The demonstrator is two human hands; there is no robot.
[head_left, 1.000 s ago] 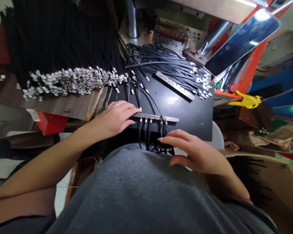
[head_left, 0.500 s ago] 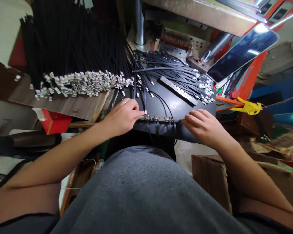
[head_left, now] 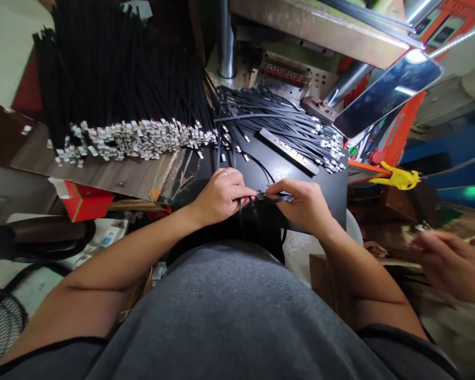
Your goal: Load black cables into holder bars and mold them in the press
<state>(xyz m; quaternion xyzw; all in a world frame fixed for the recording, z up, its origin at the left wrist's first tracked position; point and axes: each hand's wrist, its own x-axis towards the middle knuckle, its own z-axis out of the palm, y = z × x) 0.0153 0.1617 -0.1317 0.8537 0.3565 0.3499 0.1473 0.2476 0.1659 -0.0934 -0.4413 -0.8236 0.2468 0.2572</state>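
Observation:
Near the front edge of the dark table, both hands grip a slotted metal bar, mostly covered by the fingers. My left hand is closed around its left part, thumb and forefinger pointing to the middle. My right hand pinches its right part from the other side. Flat black cables hang down from the bar by my left fingertips. What each fingertip presses on is too small to make out. Behind the hands lies a second slotted metal bar, beside a pile of black cables with white connectors.
A large bundle of black cables lies on the wooden board at left. A press with steel posts stands behind. A phone leans at right, near a yellow clamp. Another person's blurred hand is at far right.
My right hand has moved left and my left hand slightly right, so they now nearly meet over the bar. Another person's hand has come into view at right.

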